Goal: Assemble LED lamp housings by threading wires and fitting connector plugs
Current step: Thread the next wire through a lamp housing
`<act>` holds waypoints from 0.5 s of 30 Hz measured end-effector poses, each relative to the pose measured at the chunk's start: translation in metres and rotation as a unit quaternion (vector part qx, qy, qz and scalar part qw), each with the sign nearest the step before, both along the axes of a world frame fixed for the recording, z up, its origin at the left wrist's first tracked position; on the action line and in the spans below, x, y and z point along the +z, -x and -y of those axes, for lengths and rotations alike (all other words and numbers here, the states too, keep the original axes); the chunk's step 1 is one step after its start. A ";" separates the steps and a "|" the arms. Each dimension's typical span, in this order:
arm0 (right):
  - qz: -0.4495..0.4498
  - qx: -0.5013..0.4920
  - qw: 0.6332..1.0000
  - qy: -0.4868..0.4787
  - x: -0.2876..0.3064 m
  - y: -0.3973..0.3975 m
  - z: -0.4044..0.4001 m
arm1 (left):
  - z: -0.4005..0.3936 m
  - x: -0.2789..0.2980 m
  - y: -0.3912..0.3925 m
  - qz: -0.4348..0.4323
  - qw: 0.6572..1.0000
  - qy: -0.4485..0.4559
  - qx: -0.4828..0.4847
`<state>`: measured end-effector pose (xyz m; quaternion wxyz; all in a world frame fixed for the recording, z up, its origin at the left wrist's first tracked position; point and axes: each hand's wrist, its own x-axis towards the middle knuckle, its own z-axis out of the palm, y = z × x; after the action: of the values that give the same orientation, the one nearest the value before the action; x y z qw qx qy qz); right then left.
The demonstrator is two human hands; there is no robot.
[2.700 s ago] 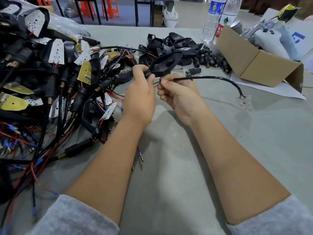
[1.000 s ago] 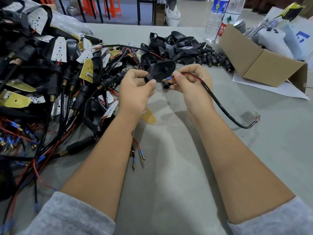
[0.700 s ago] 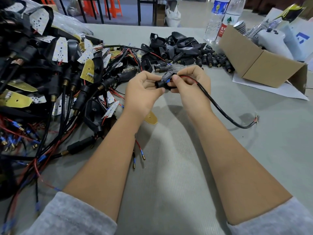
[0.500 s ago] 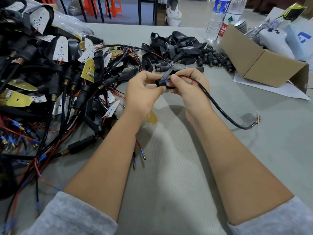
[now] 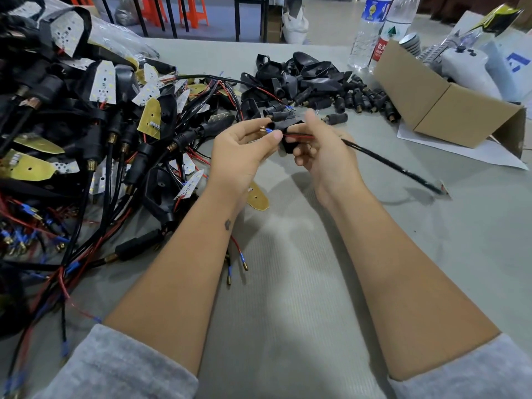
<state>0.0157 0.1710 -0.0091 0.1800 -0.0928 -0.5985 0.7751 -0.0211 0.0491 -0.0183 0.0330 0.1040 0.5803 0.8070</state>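
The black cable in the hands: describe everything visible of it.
The black cable is thin, round and rubbery-looking. From the black housing held by the right hand it slants down-right above the grey table, ending in short bare leads. Its red wire and blue-sleeved brass terminal emerge leftward, pinched by the left hand.

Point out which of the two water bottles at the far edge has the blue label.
The left bottle, the one farther from the cardboard box. Its label is blue with a yellow mark; the bottle beside it has a white label with a green triangle and red below.
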 end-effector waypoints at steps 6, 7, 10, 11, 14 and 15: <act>-0.005 -0.014 1.000 0.020 -0.002 0.001 0.000 | -0.006 0.002 -0.004 0.001 0.997 0.005 -0.082; -0.002 -0.018 1.000 0.010 -0.002 0.000 0.000 | -0.007 0.002 -0.005 -0.003 0.996 0.021 -0.088; 0.007 -0.003 1.000 -0.015 0.000 -0.002 0.000 | -0.007 0.000 -0.006 -0.023 0.994 0.065 -0.087; 0.006 0.007 1.000 -0.021 0.000 -0.003 0.000 | -0.007 0.000 -0.006 -0.028 0.995 0.063 -0.078; 0.000 0.028 1.000 -0.010 0.002 -0.003 0.002 | -0.003 0.002 -0.004 -0.006 0.999 0.023 -0.032; -0.002 0.029 1.000 0.006 0.003 -0.004 0.002 | -0.002 0.003 -0.004 0.011 1.000 0.003 -0.019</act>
<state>0.0193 0.1691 -0.0066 0.1581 -0.0747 -0.5958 0.7839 -0.0173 0.0506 -0.0150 0.0550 0.1055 0.5806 0.8055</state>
